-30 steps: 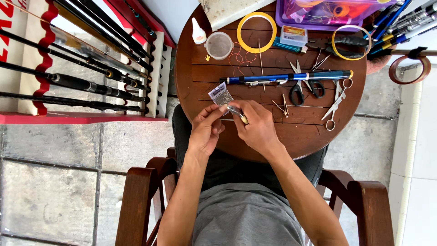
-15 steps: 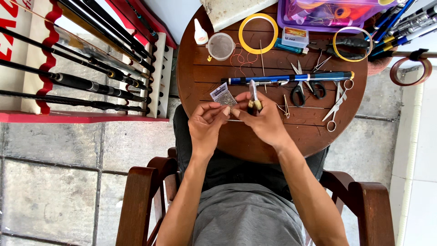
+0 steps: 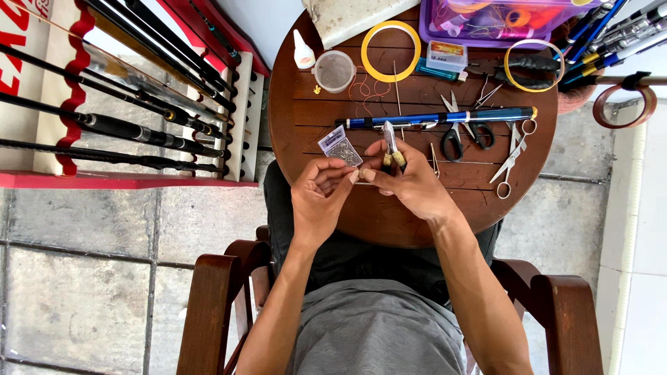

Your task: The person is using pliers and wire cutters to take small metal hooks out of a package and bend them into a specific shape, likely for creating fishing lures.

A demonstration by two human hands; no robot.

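My right hand (image 3: 410,184) grips small pliers (image 3: 390,147) w/ fingers closed, left hand (image 3: 321,198) fingertips pinching a tiny piece, too small to identify, beside the hook packet (image 3: 340,147); I should hold steady, close over the round table (image 3: 389,215).

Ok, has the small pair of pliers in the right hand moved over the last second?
Yes. The pliers have swung upright and shifted up the table, their tip now reaching the blue rod; the right hand rose with them.

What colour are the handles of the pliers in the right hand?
Yellowish tan. The pliers sit in the right hand, jaws pointing away; head view, the only one, shows it.
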